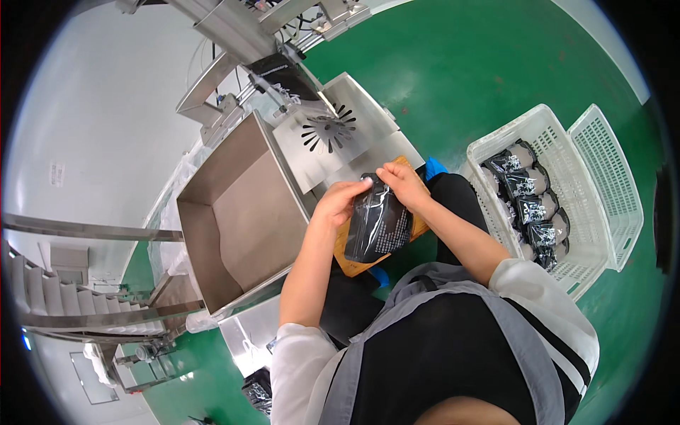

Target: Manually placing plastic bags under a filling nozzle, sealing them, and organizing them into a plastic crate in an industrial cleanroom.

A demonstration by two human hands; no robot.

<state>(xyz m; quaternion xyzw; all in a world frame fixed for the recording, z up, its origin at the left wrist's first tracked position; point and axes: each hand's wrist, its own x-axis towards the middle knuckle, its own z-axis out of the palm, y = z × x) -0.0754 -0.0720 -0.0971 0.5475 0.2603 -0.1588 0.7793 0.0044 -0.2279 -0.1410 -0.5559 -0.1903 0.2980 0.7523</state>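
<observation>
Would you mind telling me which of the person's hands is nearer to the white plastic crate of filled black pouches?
Right. The right hand grips the black pouch's top on the side toward the white crate; the left hand holds the far side.

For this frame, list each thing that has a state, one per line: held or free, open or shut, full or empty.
Black pouch: held upright over the lap, top edge pinched by both hands.
Left hand: gripping the pouch's top left corner.
Right hand: gripping the pouch's top right corner.
White basket: open, partly filled with black pouches in a row.
Steel hopper: open, empty.
Slotted steel plate: bare.
</observation>
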